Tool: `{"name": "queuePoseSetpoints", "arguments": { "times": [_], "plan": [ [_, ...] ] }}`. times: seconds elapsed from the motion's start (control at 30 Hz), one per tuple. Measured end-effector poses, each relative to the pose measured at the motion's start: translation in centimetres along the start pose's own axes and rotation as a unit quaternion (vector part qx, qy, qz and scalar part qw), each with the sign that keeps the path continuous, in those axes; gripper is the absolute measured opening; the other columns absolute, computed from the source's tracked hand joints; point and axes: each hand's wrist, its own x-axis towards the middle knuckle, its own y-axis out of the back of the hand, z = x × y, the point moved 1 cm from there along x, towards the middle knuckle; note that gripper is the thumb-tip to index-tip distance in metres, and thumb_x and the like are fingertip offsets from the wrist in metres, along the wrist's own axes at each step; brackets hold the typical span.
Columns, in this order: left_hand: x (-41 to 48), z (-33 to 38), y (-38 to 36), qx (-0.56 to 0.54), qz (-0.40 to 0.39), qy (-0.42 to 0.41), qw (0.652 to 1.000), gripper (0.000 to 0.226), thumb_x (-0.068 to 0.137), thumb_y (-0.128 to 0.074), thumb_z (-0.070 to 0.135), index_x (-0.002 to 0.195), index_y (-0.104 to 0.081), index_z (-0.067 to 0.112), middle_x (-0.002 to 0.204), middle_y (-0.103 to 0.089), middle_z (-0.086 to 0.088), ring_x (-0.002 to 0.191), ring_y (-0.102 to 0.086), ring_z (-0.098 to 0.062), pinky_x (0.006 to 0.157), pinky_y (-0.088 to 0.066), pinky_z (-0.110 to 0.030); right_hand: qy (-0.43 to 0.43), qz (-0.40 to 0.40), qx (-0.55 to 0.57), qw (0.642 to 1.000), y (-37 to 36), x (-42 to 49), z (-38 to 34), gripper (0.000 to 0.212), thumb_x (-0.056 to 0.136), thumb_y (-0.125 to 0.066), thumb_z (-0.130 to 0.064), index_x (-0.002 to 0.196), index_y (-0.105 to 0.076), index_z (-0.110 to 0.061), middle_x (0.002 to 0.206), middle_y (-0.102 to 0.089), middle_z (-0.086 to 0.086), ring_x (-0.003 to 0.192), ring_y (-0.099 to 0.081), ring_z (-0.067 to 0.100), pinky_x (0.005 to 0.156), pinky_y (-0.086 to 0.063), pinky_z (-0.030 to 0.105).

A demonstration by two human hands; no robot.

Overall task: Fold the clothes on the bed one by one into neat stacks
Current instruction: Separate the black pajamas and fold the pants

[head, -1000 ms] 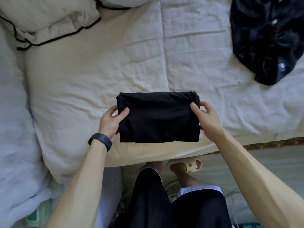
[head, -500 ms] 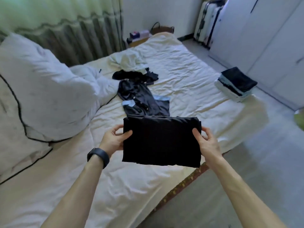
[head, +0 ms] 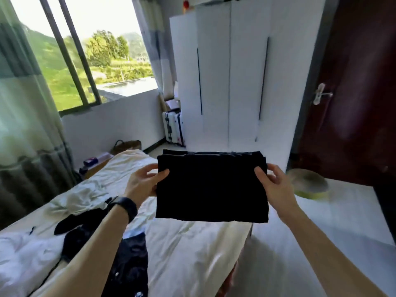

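Observation:
A folded black garment (head: 212,187) hangs flat in the air above the far half of the bed (head: 192,243). My left hand (head: 143,183) grips its left edge, thumb on top. My right hand (head: 273,185) grips its right edge the same way. Unfolded dark clothes (head: 128,260) lie on the bed under my left forearm, with another black piece (head: 79,219) and a crumpled white garment (head: 79,198) further left. The stack of folded clothes seen earlier is hidden behind the black garment.
A white wardrobe (head: 235,82) stands past the foot of the bed, with a suitcase (head: 172,129) beside it. A dark red door (head: 353,93) is at right. A round green-rimmed basin (head: 308,184) sits on the floor. A window and curtains fill the left.
I lifted the folded black garment off the bed and carried it toward the foot of the bed. My view swung up from the mattress to the wardrobe and door.

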Motion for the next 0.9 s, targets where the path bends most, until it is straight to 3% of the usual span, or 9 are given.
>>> {"name": "queuePoseSetpoints", "arguments": {
  "times": [0.1,0.2,0.3,0.43,0.63,0.73,0.8,0.87,0.9],
  "plan": [
    [4.0,1.2,-4.7,-0.008,-0.011,-0.016,1.0,0.016,0.09,-0.073,0.015,0.105,-0.072,0.016,0.085,-0.075,-0.008,0.076,-0.064,-0.028,0.06,-0.058,-0.032,0.009,0.024,-0.006,1.0,3.3,4.3,-0.6,0.026,0.097,-0.066,-0.041,0.12,-0.064,-0.029,0.098,-0.077,-0.001,0.09,-0.075,0.019,0.084,-0.059,0.038],
    [8.1,1.6,-8.6,-0.011,-0.025,-0.026,0.999,0.017,0.089,-0.074,0.015,0.106,-0.073,0.015,0.094,-0.075,-0.019,0.079,-0.063,-0.03,0.065,-0.059,-0.035,0.03,0.038,-0.016,0.999,5.8,8.8,-0.7,0.024,0.097,-0.066,-0.039,0.118,-0.064,-0.028,0.089,-0.077,-0.005,0.084,-0.075,0.014,0.079,-0.059,0.035],
    [13.4,2.0,-12.9,-0.01,-0.023,-0.048,0.999,0.016,0.089,-0.074,0.014,0.105,-0.073,0.015,0.098,-0.074,-0.021,0.077,-0.065,-0.029,0.06,-0.059,-0.033,0.035,0.048,-0.018,0.998,8.0,14.9,0.1,0.019,0.096,-0.067,-0.04,0.113,-0.066,-0.031,0.087,-0.077,-0.007,0.082,-0.075,0.013,0.087,-0.06,0.042],
    [22.1,3.6,-19.4,-0.009,-0.018,-0.077,0.997,0.015,0.089,-0.074,0.013,0.103,-0.073,0.013,0.088,-0.077,-0.014,0.065,-0.069,-0.018,0.053,-0.057,-0.027,0.043,0.065,0.011,0.997,11.1,24.3,1.1,0.014,0.093,-0.071,-0.039,0.107,-0.068,-0.035,0.091,-0.076,0.001,0.09,-0.075,0.024,0.094,-0.057,0.053],
    [34.0,6.7,-30.0,0.012,-0.061,-0.1,0.993,0.016,0.088,-0.074,0.015,0.104,-0.074,0.017,0.089,-0.078,-0.01,0.072,-0.072,-0.022,0.068,-0.061,-0.039,0.063,0.109,0.01,0.992,17.3,35.8,0.7,0.02,0.098,-0.066,-0.029,0.116,-0.066,-0.021,0.085,-0.076,-0.01,0.079,-0.072,0.003,0.078,-0.06,0.026],
    [39.5,7.7,-35.5,0.017,-0.084,-0.111,0.99,0.015,0.088,-0.075,0.015,0.103,-0.074,0.019,0.09,-0.078,-0.011,0.074,-0.073,-0.024,0.071,-0.061,-0.042,0.063,0.136,0.019,0.988,20.5,41.4,1.0,0.012,0.1,-0.063,-0.019,0.113,-0.063,-0.018,0.081,-0.072,-0.009,0.07,-0.067,-0.01,0.061,-0.05,0.006],
    [43.2,8.0,-39.1,0.023,-0.09,-0.114,0.989,0.018,0.088,-0.075,0.017,0.106,-0.074,0.019,0.091,-0.078,-0.01,0.074,-0.073,-0.023,0.071,-0.061,-0.039,0.073,0.144,0.009,0.987,22.5,45.9,1.5,0.01,0.099,-0.065,-0.024,0.109,-0.066,-0.024,0.09,-0.072,-0.01,0.075,-0.069,-0.008,0.071,-0.056,0.014],
    [47.0,8.3,-42.4,0.022,-0.089,-0.115,0.989,0.02,0.089,-0.074,0.018,0.109,-0.073,0.018,0.091,-0.078,-0.009,0.075,-0.074,-0.023,0.067,-0.061,-0.036,0.082,0.141,-0.015,0.987,24.5,51.2,2.1,0.016,0.095,-0.069,-0.036,0.11,-0.068,-0.031,0.097,-0.075,-0.006,0.09,-0.073,0.005,0.092,-0.059,0.04],
    [49.1,8.5,-44.3,0.02,-0.083,-0.119,0.989,0.02,0.089,-0.074,0.018,0.109,-0.072,0.018,0.091,-0.078,-0.008,0.076,-0.074,-0.024,0.065,-0.062,-0.035,0.083,0.137,-0.019,0.987,25.6,54.3,2.5,0.02,0.093,-0.071,-0.041,0.111,-0.068,-0.033,0.099,-0.076,-0.006,0.094,-0.073,0.01,0.095,-0.057,0.047]
  ]
}}
